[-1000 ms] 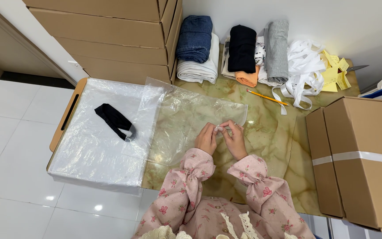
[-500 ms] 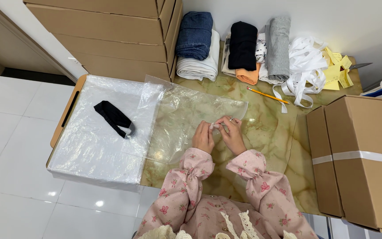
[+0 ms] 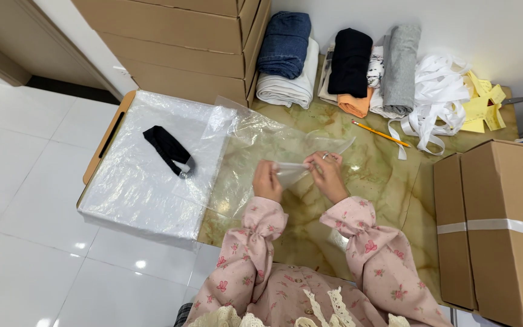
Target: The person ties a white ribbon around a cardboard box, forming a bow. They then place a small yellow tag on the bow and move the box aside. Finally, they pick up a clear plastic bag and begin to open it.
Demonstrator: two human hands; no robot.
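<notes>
A clear plastic bag [image 3: 261, 145] lies spread over the marbled green table [image 3: 370, 181]. My left hand [image 3: 267, 181] and my right hand [image 3: 328, 174] both pinch its near edge, raised a little off the table between them. A ring shows on my right hand. To the left, a small black folded garment [image 3: 169, 150] rests on a stack of clear plastic sheets [image 3: 140, 181] covering a wooden tray [image 3: 108, 135].
Folded clothes stand at the back: denim [image 3: 286, 42], white [image 3: 286, 88], black [image 3: 351, 57], orange [image 3: 353, 104], grey [image 3: 399, 66]. White ribbon [image 3: 437, 91], yellow tags [image 3: 479, 103] and a pencil [image 3: 379, 133] lie nearby. Cardboard boxes stand behind [image 3: 177, 42] and at right [image 3: 503, 224].
My hands have lifted the bag's near edge slightly and pulled it taut between them; the bag's far corner has risen. The black garment has not moved.
</notes>
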